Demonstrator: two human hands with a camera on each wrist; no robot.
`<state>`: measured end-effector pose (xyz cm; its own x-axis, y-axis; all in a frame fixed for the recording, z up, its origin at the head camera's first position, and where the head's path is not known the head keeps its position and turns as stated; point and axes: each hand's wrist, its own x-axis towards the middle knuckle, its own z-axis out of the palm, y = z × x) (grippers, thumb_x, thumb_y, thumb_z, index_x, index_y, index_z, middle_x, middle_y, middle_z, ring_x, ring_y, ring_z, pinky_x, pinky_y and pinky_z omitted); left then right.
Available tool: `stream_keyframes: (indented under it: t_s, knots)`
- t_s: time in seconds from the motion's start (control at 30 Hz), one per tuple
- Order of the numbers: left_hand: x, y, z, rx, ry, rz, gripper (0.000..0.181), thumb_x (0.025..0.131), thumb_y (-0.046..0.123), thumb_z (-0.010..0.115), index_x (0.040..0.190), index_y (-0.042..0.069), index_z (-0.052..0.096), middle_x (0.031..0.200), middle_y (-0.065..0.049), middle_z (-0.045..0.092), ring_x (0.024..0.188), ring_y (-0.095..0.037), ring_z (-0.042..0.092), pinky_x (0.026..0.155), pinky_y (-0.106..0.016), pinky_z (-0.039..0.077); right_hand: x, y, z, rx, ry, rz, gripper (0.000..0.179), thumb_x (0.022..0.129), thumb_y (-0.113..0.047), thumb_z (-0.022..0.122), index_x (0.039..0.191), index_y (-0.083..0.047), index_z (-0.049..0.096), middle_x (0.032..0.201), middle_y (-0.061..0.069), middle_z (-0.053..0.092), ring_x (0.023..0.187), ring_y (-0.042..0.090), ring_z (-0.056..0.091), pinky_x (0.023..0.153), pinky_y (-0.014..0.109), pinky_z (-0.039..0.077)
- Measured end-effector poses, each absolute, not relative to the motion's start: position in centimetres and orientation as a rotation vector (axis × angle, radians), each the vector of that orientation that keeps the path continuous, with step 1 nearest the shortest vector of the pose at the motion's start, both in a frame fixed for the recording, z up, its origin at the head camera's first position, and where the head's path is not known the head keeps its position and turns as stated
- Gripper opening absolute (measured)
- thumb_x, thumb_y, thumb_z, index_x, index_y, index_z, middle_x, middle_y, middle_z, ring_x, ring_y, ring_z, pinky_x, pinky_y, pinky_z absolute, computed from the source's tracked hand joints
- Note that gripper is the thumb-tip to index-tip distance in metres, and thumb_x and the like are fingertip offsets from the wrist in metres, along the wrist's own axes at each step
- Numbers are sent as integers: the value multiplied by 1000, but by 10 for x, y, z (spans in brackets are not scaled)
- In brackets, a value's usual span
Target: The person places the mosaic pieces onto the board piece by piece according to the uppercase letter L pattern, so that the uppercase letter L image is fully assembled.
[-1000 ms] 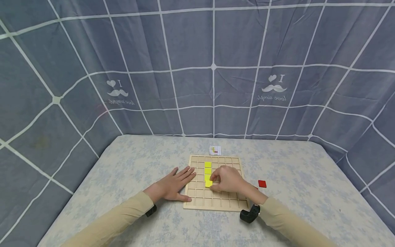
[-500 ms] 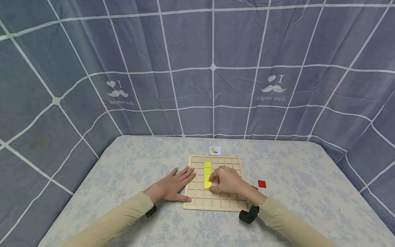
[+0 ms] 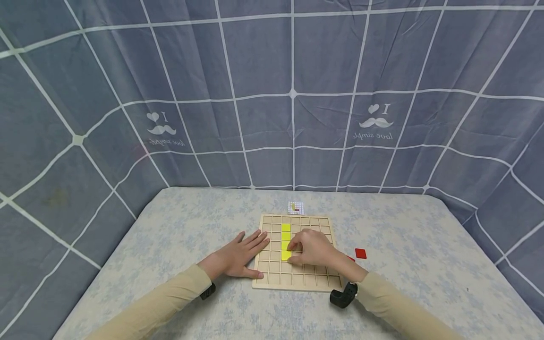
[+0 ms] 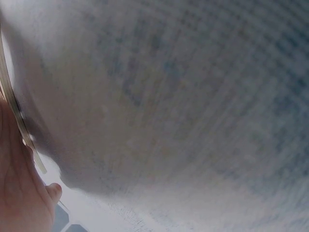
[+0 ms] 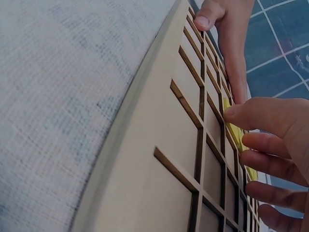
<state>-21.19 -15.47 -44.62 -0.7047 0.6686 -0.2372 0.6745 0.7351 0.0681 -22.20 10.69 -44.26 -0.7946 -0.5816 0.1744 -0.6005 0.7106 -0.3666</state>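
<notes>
A wooden grid board (image 3: 272,279) lies on the table. Several yellow square tiles (image 3: 286,227) form one column in its cells. My left hand (image 3: 240,255) rests flat on the board's left edge, its fingers spread and thumb apart. My right hand (image 3: 313,246) is over the middle of the board, thumb and index finger pinching the nearest yellow tile (image 3: 285,255) at its right side. The right wrist view shows the thumb touching a yellow tile (image 5: 234,128), the other fingers loosely bent. The left wrist view shows only part of the left hand (image 4: 21,183) beside the board's edge.
One red tile (image 3: 361,253) lies on the table right of the board. Another red tile (image 3: 351,258) is mostly hidden behind the right wrist. A small printed grid card (image 3: 295,208) lies beyond the board's far edge. A grey-blue curtain (image 3: 323,123) surrounds the table.
The nearest yellow tile has gone from slightly tilted to flat in its cell, in line with the column. The right fingers have shifted slightly left. The left hand stays put.
</notes>
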Motion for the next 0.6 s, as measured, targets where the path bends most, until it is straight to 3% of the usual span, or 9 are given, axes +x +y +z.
stream_keyframes:
  t_s: [0.37,0.6]
  knots:
    - [-213,-155,-449,1070,2695,-46,92,88,70,46,156,18,14,164,-2,8,151,-21,8,120,-53,15,-230,134,-433,881,-2886,717,21,73,-31,82,91,-21,76,86,-11,71,75,9,60,60,21,44]
    - [-214,-156,-449,1077,2691,-36,92,89,69,47,156,17,14,164,-3,8,151,-22,7,120,-53,13,-236,164,-419,769,-2913,730,24,75,-31,81,95,-19,76,89,-8,71,80,11,60,61,24,45]
